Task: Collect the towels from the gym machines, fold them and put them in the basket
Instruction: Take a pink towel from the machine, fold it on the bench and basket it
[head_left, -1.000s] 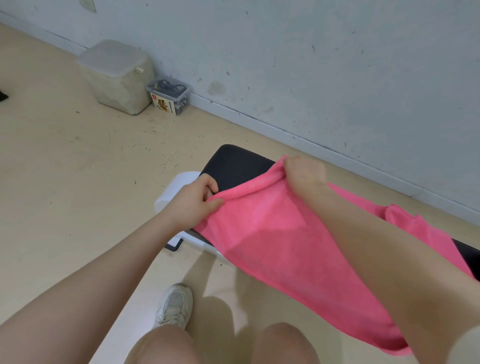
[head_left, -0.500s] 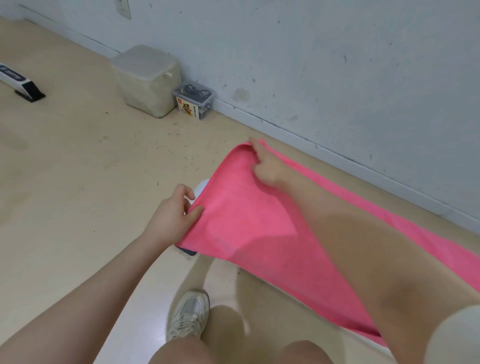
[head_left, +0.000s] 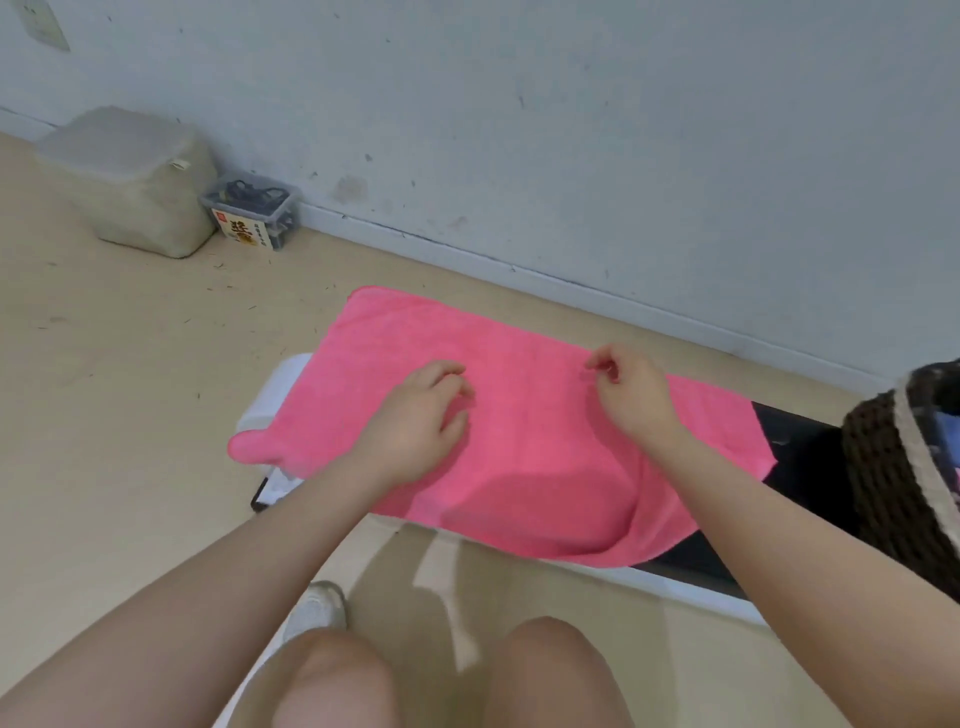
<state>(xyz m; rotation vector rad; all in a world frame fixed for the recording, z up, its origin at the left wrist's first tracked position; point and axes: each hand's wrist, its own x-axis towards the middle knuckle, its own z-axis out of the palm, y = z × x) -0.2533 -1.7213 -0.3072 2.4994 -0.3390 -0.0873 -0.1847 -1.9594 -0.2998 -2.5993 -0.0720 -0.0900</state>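
Observation:
A pink towel (head_left: 524, 467) lies spread flat over the black-topped, white-framed gym machine (head_left: 691, 577); its near right edge hangs over the front. My left hand (head_left: 421, 421) hovers over the towel's left half with loosely curled fingers, holding nothing. Over the towel's far edge, my right hand (head_left: 631, 395) is also loosely curled and empty. A dark woven basket (head_left: 893, 483) with a pale rim stands at the right edge, on the machine's right end.
A grey lidded bin (head_left: 135, 182) and a small clear box (head_left: 254, 215) with a yellow label sit by the wall at the back left. Beige floor surrounds the machine. My knees and one white shoe (head_left: 317, 610) are below.
Both hands let go of the towel's left end after spreading it flat on the machine. They have drawn back toward its middle. The view shifted right, bringing the basket in.

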